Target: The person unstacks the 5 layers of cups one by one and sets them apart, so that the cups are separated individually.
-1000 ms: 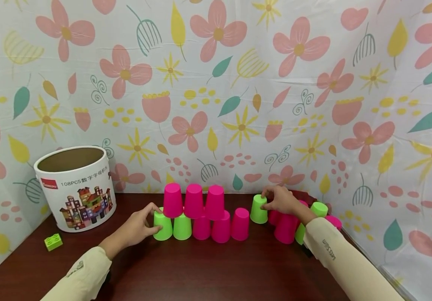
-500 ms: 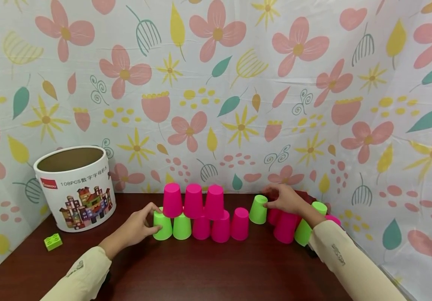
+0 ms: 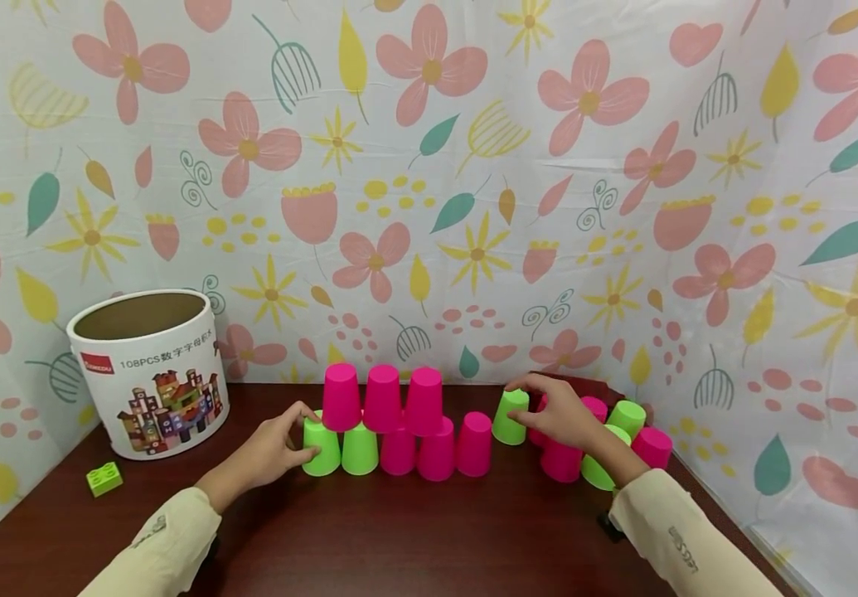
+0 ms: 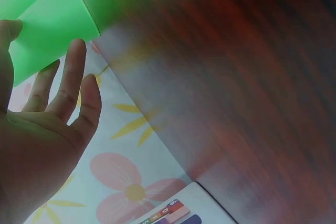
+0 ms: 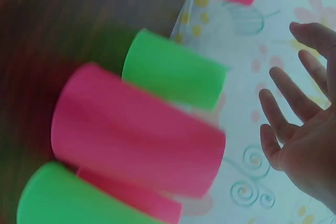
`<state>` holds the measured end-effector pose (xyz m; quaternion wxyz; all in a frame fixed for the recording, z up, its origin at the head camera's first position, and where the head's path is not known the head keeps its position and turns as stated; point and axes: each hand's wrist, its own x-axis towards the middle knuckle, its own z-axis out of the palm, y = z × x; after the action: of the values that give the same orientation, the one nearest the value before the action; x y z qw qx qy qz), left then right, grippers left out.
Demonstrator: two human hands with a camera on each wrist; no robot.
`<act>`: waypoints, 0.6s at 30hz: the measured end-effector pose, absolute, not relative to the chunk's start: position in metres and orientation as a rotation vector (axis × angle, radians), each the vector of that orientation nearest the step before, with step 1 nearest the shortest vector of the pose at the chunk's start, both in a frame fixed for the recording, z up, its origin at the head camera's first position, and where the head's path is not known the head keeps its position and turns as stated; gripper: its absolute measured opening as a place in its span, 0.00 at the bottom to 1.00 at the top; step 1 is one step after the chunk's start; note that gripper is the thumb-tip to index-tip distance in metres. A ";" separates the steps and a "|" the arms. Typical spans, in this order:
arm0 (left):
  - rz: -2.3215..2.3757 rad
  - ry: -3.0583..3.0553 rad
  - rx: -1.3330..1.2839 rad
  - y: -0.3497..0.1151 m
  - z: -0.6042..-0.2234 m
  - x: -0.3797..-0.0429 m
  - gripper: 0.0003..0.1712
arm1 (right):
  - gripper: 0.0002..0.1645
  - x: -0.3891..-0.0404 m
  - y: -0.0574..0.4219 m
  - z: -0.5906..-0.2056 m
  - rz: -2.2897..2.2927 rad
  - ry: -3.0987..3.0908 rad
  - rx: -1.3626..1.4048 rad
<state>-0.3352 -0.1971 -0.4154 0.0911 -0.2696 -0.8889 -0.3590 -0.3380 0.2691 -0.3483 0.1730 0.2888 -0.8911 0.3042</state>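
So my read is we're partway through building a cup wall, upper layer stage. The bottom row [image 3: 398,454] is five upside-down cups, two green then three pink, and the upper row [image 3: 383,400] is three pink ones, each straddling two below. By my count one slot is unfilled, over the rightmost pink cup [image 3: 474,445] and the pink one next to it

Left hand [image 3: 273,449] has thumb and index around the leftmost green cup [image 3: 329,448], looks like a light hold, probably just steadying that end. Right hand [image 3: 559,410] is up by the lone green cup [image 3: 505,429], which stands mouth down past the row's right end, apart from it. No grip there tbh: the right wrist view shows the fingers loose and spread with nothing in them

Next move, I'd say, calls for closing on a cup, lifting it clear of the upper row and lowering it gently over that gap. Or the lone green one gets lined up to extend the bottom row, honestly can't tell which. More loose cups [image 3: 652,448] stand bunched on the right side of the table [image 3: 369,539], partly behind that forearm
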 end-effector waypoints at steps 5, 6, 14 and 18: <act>-1.069 -2.645 -0.803 -0.198 -0.416 -0.336 0.23 | 0.21 -0.324 0.249 -0.355 0.906 -2.499 0.784; -1.070 -2.647 -0.804 -0.198 -0.416 -0.336 0.23 | 0.21 -0.322 0.245 -0.357 0.917 -2.507 0.769; -1.073 -2.641 -0.802 -0.198 -0.416 -0.337 0.23 | 0.23 -0.320 0.226 -0.374 1.006 -2.580 0.677; -1.078 -2.637 -0.817 -0.198 -0.417 -0.336 0.23 | 0.24 -0.321 0.222 -0.383 1.009 -2.605 0.609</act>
<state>-0.3363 -0.1978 -0.4172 0.0890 -0.2746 -0.8862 -0.3623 -0.3209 0.2216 -0.3830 0.1408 0.2111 -0.9020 0.3493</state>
